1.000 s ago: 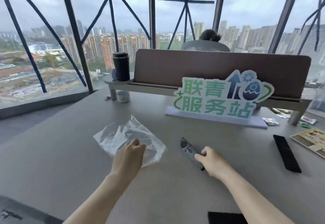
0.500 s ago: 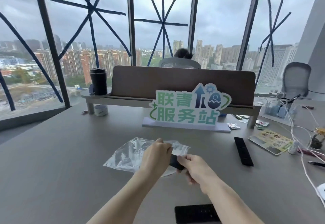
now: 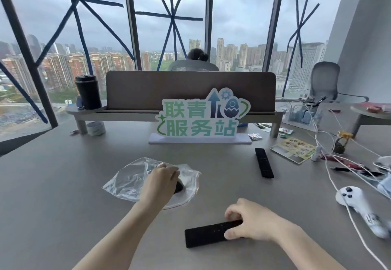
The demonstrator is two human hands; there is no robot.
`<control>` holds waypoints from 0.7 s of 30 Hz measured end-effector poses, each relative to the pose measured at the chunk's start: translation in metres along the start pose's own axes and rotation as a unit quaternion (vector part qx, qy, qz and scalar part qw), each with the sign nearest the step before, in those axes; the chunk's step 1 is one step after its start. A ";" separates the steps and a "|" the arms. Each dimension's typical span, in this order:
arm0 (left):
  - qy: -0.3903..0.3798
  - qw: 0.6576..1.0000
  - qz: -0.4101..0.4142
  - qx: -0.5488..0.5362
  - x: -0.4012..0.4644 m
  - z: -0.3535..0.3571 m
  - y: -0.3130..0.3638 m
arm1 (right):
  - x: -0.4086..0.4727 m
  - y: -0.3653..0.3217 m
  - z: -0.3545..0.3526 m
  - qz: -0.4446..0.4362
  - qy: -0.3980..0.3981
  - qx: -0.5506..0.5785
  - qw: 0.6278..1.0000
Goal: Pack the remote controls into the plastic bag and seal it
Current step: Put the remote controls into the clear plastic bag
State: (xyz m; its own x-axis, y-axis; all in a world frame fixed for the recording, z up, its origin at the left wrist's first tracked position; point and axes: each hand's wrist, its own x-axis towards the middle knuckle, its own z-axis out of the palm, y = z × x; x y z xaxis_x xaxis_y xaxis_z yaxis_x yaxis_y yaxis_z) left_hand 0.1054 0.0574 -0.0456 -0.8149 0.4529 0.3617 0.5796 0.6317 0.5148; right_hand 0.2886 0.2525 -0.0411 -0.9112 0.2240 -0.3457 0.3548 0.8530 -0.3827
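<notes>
1. So far, one small dark remote [image 3: 178, 186] sits at the mouth of the crumpled clear plastic zip bag [image 3: 135, 179], under the left hand [image 3: 161, 182]; whether those fingers pinch it, I cannot tell.
2. The right hand [image 3: 250, 221] pinches a flat black remote [image 3: 208, 234] on the grey desk [image 3: 63, 195].
3. A long black remote [image 3: 264, 165] lies well apart; the bag is unsealed.
4. Count: three remotes, one bag.

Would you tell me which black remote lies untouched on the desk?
The far remote below the sign; the near remote is under the right hand.
</notes>
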 end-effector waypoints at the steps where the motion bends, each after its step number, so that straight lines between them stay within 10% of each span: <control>1: 0.000 1.000 -0.001 0.002 -0.002 0.002 -0.001 | -0.001 0.000 0.003 -0.005 0.005 -0.013 1.000; 9: -0.010 0.999 -0.029 -0.022 -0.020 0.001 0.009 | -0.012 0.014 0.005 -0.016 0.045 0.132 0.990; 21: -0.021 0.995 0.046 -0.091 0.004 0.003 0.070 | 0.039 -0.057 -0.001 -0.025 0.043 0.508 0.860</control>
State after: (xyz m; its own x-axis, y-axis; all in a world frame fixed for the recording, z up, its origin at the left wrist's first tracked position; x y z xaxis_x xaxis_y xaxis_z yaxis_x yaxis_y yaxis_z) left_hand 0.1431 0.1051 -0.0103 -0.7548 0.5328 0.3826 0.6385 0.4633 0.6146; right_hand 0.2326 0.2129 -0.0320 -0.9272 0.2707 -0.2587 0.2743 0.0205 -0.9614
